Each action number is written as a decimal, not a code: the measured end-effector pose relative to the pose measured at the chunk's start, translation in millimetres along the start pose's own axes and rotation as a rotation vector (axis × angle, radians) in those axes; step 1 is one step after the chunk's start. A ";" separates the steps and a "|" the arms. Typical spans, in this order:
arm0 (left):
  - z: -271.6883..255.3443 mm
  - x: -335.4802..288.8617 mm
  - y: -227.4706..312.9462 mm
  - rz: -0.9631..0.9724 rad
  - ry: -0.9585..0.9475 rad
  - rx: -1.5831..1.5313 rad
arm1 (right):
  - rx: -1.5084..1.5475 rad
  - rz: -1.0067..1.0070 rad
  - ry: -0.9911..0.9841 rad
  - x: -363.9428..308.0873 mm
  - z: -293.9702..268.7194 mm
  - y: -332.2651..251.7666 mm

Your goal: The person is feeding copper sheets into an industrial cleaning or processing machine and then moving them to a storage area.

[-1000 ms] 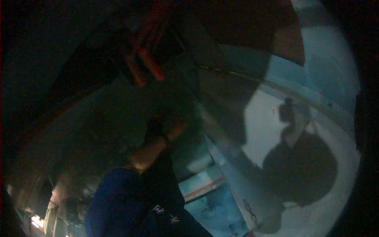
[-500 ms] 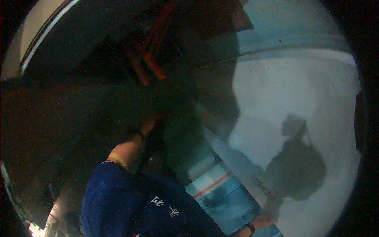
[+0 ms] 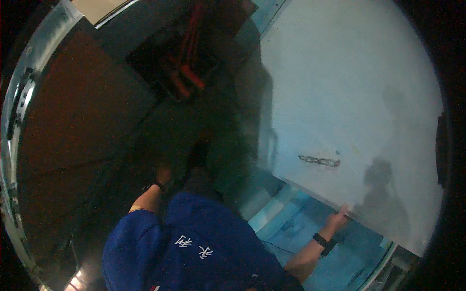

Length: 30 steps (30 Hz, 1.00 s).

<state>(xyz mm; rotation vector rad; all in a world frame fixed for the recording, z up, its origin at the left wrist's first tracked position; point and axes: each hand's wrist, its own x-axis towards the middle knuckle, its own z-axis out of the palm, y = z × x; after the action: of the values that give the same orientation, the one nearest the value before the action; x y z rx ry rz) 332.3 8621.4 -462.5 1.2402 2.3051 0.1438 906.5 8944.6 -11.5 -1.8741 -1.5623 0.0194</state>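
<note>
My right hand (image 3: 336, 219), with a black watch on the wrist, is at the near edge of a large white panel (image 3: 330, 102). Its thumb or a finger points up against the panel's face, and the other fingers look curled at the edge, partly hidden. A short dark chain-like strip (image 3: 319, 160) shows on the panel, left of that hand. My left hand (image 3: 164, 173), with a dark band on its wrist, hangs low over the dark floor; its fingers are lost in shadow.
Red bars (image 3: 187, 72) stand on a dark square base (image 3: 138, 58) ahead. Light-blue surfaces (image 3: 296, 228) lie below the panel's edge. A pale metal frame (image 3: 22, 102) curves along the far left. A tan surface (image 3: 99, 8) shows at the top left.
The white panel's edge lies at a different angle and the chain-like strip shows higher up. My right hand sits higher in view, still at that edge. My left hand is lower. The whole view has shifted.
</note>
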 end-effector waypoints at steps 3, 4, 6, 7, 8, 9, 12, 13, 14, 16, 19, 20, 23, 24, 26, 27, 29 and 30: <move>41.8 -38.9 -1.0 0.001 0.065 -0.135 | 0.612 0.123 0.056 -38.7 31.3 -54.1; 36.8 -38.5 11.6 0.149 0.094 -0.135 | 0.529 0.098 -0.030 -48.1 35.9 -42.2; 50.4 -60.3 40.4 0.179 -0.069 -0.081 | 0.433 0.074 -0.122 -66.4 31.0 -7.2; 40.9 -46.5 44.7 0.194 -0.113 -0.031 | 0.491 -0.067 -0.139 -68.2 48.2 -12.9; 31.0 -30.5 50.1 0.202 -0.148 0.019 | 0.542 -0.209 -0.150 -68.3 63.8 -20.9; 19.4 -19.1 51.2 0.204 -0.185 0.071 | 0.560 -0.204 -0.130 -69.7 71.3 -29.9; -1.8 -7.8 59.8 0.261 -0.278 0.233 | 0.498 -0.245 -0.288 -78.7 52.1 -49.2; 0.2 -2.1 66.3 0.284 -0.312 0.267 | 0.601 -0.106 -0.313 -85.6 49.1 -41.9; 3.9 9.4 55.4 0.200 -0.389 0.262 | 0.691 -0.072 -0.372 -87.9 48.4 -50.5; -3.0 30.3 42.3 0.211 -0.405 0.317 | 0.770 -0.155 -0.238 -88.6 55.3 -70.7; -74.1 7.2 70.9 0.649 -0.106 0.615 | 0.777 -0.349 -0.209 -90.7 57.8 -90.7; -85.9 2.7 76.7 0.557 -0.184 0.532 | 0.627 -0.460 -0.250 -88.9 59.9 -87.3; -106.0 -7.9 82.9 0.409 -0.318 0.461 | 0.540 -0.375 -0.038 -98.8 76.9 -80.0; -112.0 -16.6 82.6 0.387 -0.323 0.480 | 0.542 -0.402 0.031 -92.4 73.4 -85.2; -130.2 -31.7 59.3 0.379 -0.369 0.555 | 0.526 -0.375 0.145 -108.7 82.5 -77.8; -135.5 -36.2 56.6 0.378 -0.385 0.579 | 0.530 -0.299 0.123 -102.0 83.4 -68.3; -140.9 -45.2 46.3 0.351 -0.407 0.626 | 0.584 -0.167 0.093 -79.5 76.9 -55.3; -140.7 -49.5 41.4 0.341 -0.411 0.642 | 0.630 -0.108 0.085 -65.5 68.2 -51.6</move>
<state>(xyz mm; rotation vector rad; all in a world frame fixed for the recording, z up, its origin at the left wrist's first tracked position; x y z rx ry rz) 317.3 8625.8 -308.6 1.7657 1.8108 -0.7209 814.9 8922.8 -63.9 -1.2800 -1.3867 0.3395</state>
